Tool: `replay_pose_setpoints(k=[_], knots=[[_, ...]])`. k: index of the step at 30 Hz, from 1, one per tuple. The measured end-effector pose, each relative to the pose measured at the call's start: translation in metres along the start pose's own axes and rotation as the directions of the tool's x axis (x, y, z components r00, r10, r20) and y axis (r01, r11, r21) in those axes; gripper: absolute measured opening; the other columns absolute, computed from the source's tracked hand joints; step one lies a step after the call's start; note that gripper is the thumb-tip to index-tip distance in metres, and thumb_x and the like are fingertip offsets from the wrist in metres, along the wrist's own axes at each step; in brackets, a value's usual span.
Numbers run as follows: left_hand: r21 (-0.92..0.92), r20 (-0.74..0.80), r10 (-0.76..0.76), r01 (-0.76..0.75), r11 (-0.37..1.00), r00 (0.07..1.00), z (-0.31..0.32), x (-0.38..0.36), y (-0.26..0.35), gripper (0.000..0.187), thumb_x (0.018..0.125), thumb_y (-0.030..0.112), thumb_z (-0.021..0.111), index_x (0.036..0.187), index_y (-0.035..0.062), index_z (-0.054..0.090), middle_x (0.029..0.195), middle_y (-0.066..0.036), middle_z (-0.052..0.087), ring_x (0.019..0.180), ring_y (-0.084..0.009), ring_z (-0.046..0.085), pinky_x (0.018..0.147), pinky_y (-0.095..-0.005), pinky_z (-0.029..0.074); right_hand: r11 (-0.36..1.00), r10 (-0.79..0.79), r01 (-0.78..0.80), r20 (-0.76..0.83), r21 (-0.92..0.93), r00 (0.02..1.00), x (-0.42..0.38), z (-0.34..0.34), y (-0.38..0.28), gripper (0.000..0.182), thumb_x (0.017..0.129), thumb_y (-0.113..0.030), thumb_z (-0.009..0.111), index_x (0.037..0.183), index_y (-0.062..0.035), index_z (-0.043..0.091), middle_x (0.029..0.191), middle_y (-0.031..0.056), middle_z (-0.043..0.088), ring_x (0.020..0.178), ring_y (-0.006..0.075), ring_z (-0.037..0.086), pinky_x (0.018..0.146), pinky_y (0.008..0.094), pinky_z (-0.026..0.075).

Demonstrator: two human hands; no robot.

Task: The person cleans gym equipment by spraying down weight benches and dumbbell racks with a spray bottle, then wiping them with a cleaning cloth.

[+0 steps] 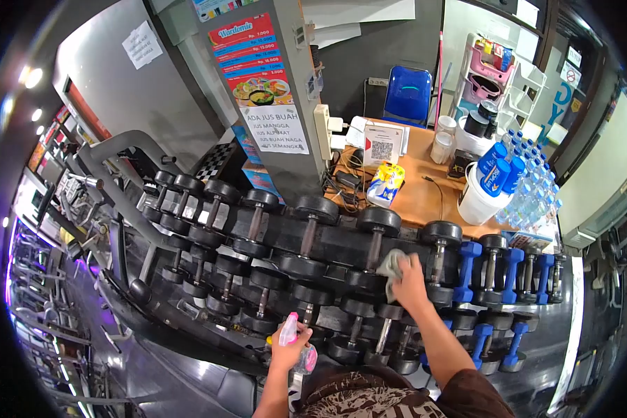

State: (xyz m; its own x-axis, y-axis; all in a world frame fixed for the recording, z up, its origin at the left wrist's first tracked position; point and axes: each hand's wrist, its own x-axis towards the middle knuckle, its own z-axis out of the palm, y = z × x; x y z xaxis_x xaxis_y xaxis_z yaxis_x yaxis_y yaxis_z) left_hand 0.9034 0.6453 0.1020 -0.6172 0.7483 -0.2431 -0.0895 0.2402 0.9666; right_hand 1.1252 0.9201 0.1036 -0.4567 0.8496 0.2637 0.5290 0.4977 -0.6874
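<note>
A spray bottle (306, 358) with a pink and white head is gripped in my left hand (290, 349), low in the middle of the view, in front of the lower row of dumbbells. My right hand (409, 283) holds a greyish cloth (391, 270) at the upper row of the rack, between two black dumbbells. On the cloth's left is a black dumbbell (375, 247) with a metal handle; on its right stands another black dumbbell (439, 258). The fingertips of my right hand are partly hidden by the cloth.
Behind the rack, a wooden table (414, 198) bears a yellow-blue pack (386, 185), a white bucket (479, 197) and many water bottles (529, 188). Blue dumbbells (468, 272) sit at the right. A pillar (285, 83) rises behind, and a gym machine frame (118, 244) stands left.
</note>
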Motion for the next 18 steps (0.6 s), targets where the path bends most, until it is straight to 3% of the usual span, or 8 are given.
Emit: replay_pose_setpoints(k=[3, 5, 8, 11, 12, 18], knots=[[0.016, 0.024, -0.028, 0.028, 0.999, 0.999, 0.009, 0.001, 0.012, 0.02, 0.086, 0.003, 0.078, 0.099, 0.001, 0.062, 0.081, -0.005, 0.065, 0.063, -0.0129, 0.066, 0.059, -0.0286, 0.054, 0.972, -0.224, 0.205, -0.189, -0.116, 0.956, 0.075, -0.002, -0.024, 0.049, 0.07, 0.006, 0.065, 0.117, -0.0083, 0.063, 0.121, 0.023, 0.052, 0.108, 0.0479, 0.052, 0.094, 0.052, 0.047], [0.056, 0.033, -0.014, 0.012, 0.998, 0.999, 0.023, 0.002, 0.025, 0.018, 0.086, 0.001, 0.077, 0.098, 0.0007, 0.064, 0.08, -0.005, 0.067, 0.064, -0.0123, 0.065, 0.059, -0.0287, 0.052, 0.953, -0.234, 0.203, -0.117, -0.226, 0.965, 0.123, 0.009, -0.036, 0.044, 0.074, -0.001, 0.067, 0.116, -0.0141, 0.066, 0.12, 0.0204, 0.054, 0.11, 0.046, 0.053, 0.094, 0.0518, 0.047], [-0.012, 0.108, 0.032, -0.031, 0.999, 0.994, 0.035, 0.005, 0.029, 0.022, 0.086, 0.002, 0.078, 0.1, 0.0015, 0.062, 0.082, -0.004, 0.066, 0.064, -0.0111, 0.066, 0.059, -0.0273, 0.052, 0.886, -0.114, 0.144, 0.096, -0.44, 0.989, 0.17, 0.043, -0.037, 0.047, 0.074, -0.006, 0.07, 0.118, -0.0207, 0.069, 0.123, 0.0179, 0.055, 0.115, 0.0433, 0.053, 0.094, 0.0521, 0.049], [0.021, 0.118, 0.04, -0.043, 0.999, 0.992, 0.032, 0.005, 0.028, 0.022, 0.086, 0.002, 0.079, 0.1, 0.0023, 0.062, 0.08, -0.003, 0.066, 0.064, -0.0096, 0.065, 0.059, -0.0263, 0.052, 0.866, -0.092, 0.145, 0.134, -0.478, 0.987, 0.163, 0.054, -0.014, 0.043, 0.076, -0.012, 0.071, 0.117, -0.026, 0.071, 0.121, 0.0135, 0.056, 0.117, 0.041, 0.054, 0.093, 0.054, 0.048], [0.012, 0.104, 0.028, -0.03, 0.999, 0.994, 0.029, 0.003, 0.029, 0.022, 0.086, 0.003, 0.079, 0.1, 0.0023, 0.062, 0.08, -0.003, 0.066, 0.064, -0.0097, 0.065, 0.058, -0.0265, 0.052, 0.889, -0.145, 0.153, 0.052, -0.432, 0.988, 0.151, 0.044, -0.014, 0.042, 0.076, -0.011, 0.071, 0.115, -0.0255, 0.072, 0.117, 0.0138, 0.057, 0.111, 0.0406, 0.057, 0.09, 0.0522, 0.051], [-0.017, -0.013, -0.056, 0.056, 0.998, 0.998, -0.002, -0.001, 0.002, 0.018, 0.086, 0.003, 0.078, 0.097, 0.001, 0.063, 0.077, -0.004, 0.065, 0.062, -0.0108, 0.064, 0.058, -0.0284, 0.053, 0.988, 0.045, -0.081, -0.252, -0.134, 0.967, 0.102, 0.032, 0.023, 0.039, 0.075, -0.007, 0.069, 0.113, -0.0166, 0.073, 0.112, 0.0201, 0.06, 0.099, 0.0439, 0.061, 0.084, 0.0496, 0.054]])
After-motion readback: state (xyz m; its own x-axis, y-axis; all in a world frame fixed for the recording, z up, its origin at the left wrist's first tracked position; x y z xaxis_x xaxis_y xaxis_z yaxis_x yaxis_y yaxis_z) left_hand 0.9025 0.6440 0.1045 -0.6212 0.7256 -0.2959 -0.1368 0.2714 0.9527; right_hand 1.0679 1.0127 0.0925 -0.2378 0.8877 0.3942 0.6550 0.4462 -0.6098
